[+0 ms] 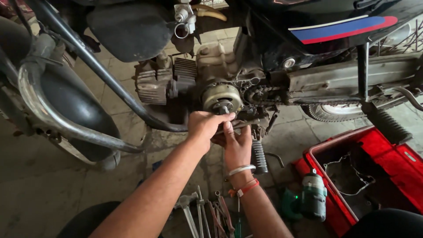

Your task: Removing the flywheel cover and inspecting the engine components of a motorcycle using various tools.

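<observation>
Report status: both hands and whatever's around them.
Left hand and right hand together at the engine's lower edge, under the round rotor. Footpeg just beside; hand tools on the floor below.

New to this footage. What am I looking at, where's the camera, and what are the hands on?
There is one view, from a camera worn on the person's head, looking down along both bare forearms. No robot is involved.

The machine is a motorcycle engine with its side cover off, exposing a round metal rotor. The left hand and right hand meet just below that rotor, at the lower edge of the open casing; whether they grip a small part is hidden.

On the floor lie loose hand tools, a green cordless driver and a red tray containing a thin gasket. A footpeg sticks out beside the right hand.
</observation>
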